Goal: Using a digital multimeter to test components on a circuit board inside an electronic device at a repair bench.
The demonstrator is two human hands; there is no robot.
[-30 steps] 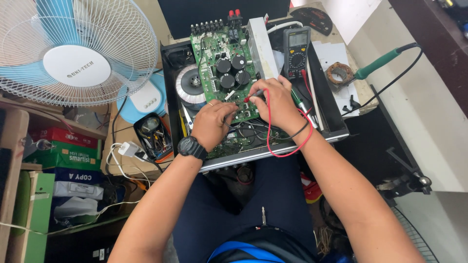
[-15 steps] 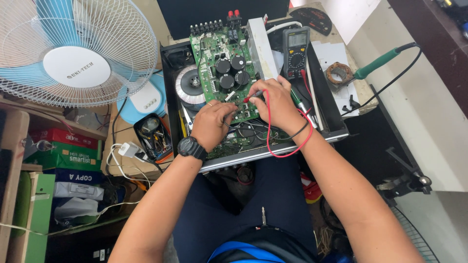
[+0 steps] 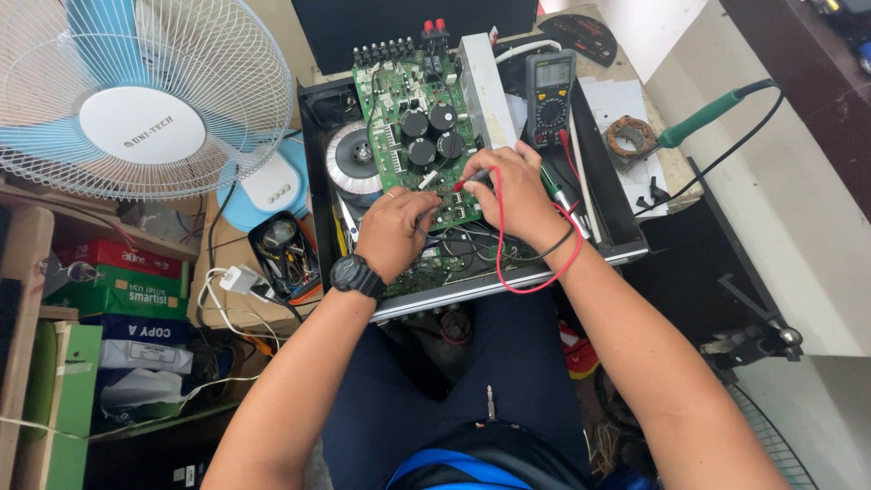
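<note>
An opened black amplifier chassis (image 3: pixel 617 227) lies before me with a green circuit board (image 3: pixel 399 100) carrying several black capacitors and a silver ring-shaped transformer (image 3: pixel 352 159). My right hand (image 3: pixel 515 192) pinches a red test probe (image 3: pixel 464 180) with its tip on the board; its red lead (image 3: pixel 535 283) loops round my wrist. Resting on the board's lower edge, my left hand (image 3: pixel 396 227), with a black watch on the wrist, holds a black probe mostly hidden under the fingers. A grey multimeter (image 3: pixel 550 86) lies in the chassis at the upper right.
A white and blue fan (image 3: pixel 136 91) stands at the left above stacked boxes (image 3: pixel 118 290). A green-handled soldering iron (image 3: pixel 712 113) and a solder coil (image 3: pixel 631 136) lie to the right. A small open black case of tools (image 3: pixel 286 254) sits left of the chassis.
</note>
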